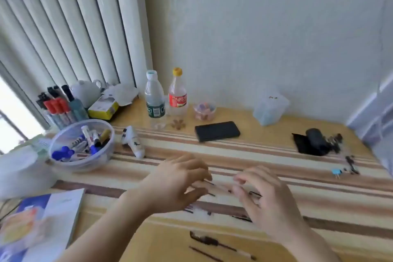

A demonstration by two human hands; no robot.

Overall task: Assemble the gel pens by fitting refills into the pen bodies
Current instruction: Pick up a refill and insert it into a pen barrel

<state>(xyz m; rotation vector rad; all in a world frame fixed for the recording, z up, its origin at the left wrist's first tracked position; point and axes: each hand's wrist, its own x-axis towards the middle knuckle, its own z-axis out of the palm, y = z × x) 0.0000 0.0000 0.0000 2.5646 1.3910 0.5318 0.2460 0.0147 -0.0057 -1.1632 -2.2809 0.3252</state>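
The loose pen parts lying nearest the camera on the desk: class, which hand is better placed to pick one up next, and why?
Probably the right hand. The loose pen parts lie just below it, whereas the left hand is farther up the desk and pinches the clear pen held between both hands.

Striped cloth [276,151] covered the desk. Far edge: clear water bottle [154,100] w/ no cap, just beside a red-label bottle [178,93] w/ yellow cap. Black phone [217,131] lay flat in front, small candy cup [204,110] behind it. Left: round clear bowl [81,144] of markers, marker rack [56,108] behind, booklet [42,225] nearest. Right: black pouch [311,141], frosted box [271,105] further back.
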